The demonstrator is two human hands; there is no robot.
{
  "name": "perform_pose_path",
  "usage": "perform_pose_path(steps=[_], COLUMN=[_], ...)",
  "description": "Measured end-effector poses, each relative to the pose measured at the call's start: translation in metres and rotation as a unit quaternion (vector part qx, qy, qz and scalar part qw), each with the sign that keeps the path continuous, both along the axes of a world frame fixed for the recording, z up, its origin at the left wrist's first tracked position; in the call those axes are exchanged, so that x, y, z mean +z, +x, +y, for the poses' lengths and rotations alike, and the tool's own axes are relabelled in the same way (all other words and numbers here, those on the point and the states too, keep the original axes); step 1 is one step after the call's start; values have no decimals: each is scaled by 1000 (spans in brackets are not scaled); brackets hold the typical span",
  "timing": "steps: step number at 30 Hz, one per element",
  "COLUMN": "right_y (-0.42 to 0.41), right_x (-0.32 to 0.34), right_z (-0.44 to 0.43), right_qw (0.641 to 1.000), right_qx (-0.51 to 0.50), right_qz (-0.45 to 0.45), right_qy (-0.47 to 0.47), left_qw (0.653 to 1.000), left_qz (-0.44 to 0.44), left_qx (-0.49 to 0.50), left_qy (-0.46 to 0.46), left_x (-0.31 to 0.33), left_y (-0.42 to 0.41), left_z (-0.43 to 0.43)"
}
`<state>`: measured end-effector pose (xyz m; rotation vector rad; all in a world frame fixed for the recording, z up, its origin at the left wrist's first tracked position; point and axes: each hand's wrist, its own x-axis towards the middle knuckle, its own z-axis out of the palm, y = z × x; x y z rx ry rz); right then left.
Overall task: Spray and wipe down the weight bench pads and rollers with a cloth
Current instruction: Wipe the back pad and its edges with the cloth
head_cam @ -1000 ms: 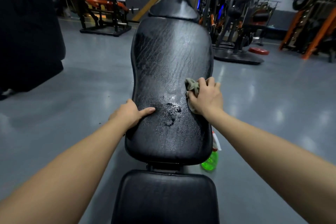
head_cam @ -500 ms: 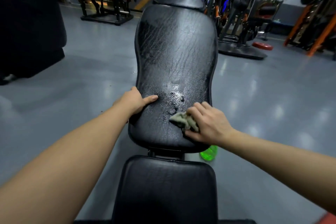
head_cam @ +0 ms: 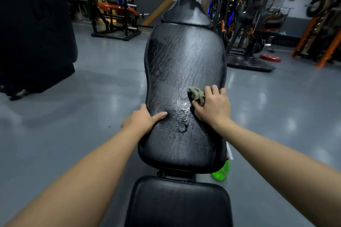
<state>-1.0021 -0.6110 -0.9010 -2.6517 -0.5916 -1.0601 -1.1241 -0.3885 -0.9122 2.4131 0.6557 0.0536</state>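
Premises: a grey glossy floor (head_cam: 73, 125) carrying light reflections. A large dark mass (head_cam: 33, 33) stands at the far left; what it is cannot be determined. Black-and-orange gym machines (head_cam: 249, 24) line the right rear, and a further orange-padded machine (head_cam: 114, 16) stands at the left rear.

Centre of view: a long black back pad (head_cam: 184, 61), its surface creased and glistening. A smaller head pad (head_cam: 186, 14) sits at its far end. A black seat pad (head_cam: 177, 204) lies at its near end, separated from it by a narrow gap with a bracket visible between them.

Both bare forearms reach forward from the lower corners of the view.

Left grip (head_cam: 142, 120): placed on the left edge of the back pad. The thumb lies straight across the top surface; the fingers fold over the side and clasp the rim, their tips out of sight.

Right grip (head_cam: 212, 107): on the right side of the back pad, slightly farther up than the left. Its fingers are curled and bunched around a crumpled olive-grey cloth (head_cam: 197, 95), pressing it onto the pad. Part of the cloth protrudes to the left of the knuckles.

A green spray bottle (head_cam: 221, 170) stands on the floor just beside the pad's near right corner, partly hidden by the pad.

A red disc (head_cam: 270, 57) lies on the floor at the right rear, near the machines.

A wet patch (head_cam: 181, 116) with droplets marks the pad between the two grips.
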Motion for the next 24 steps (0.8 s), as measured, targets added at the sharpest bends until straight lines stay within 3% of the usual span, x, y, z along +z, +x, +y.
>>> perform_pose_path(steps=[8, 14, 16, 20, 24], right_y=[-90, -122, -98, -17, 18], right_x=[-44, -60, -46, 0, 16], right_z=[-23, -25, -17, 0, 9], right_qw=[978, 919, 928, 989, 997], right_qx=[198, 359, 332, 124, -2], right_qz=[-30, -20, -24, 8, 74], right_qy=[-60, -160, -168, -83, -7], left_qw=[999, 1000, 1000, 1000, 1000], left_qz=[10, 18, 18, 21, 16], left_qx=[14, 5, 4, 3, 6], left_qy=[33, 18, 14, -4, -13], left_x=[-5, -1, 0, 0, -1], left_y=[1, 5, 5, 5, 3], left_z=[-3, -3, -3, -4, -5])
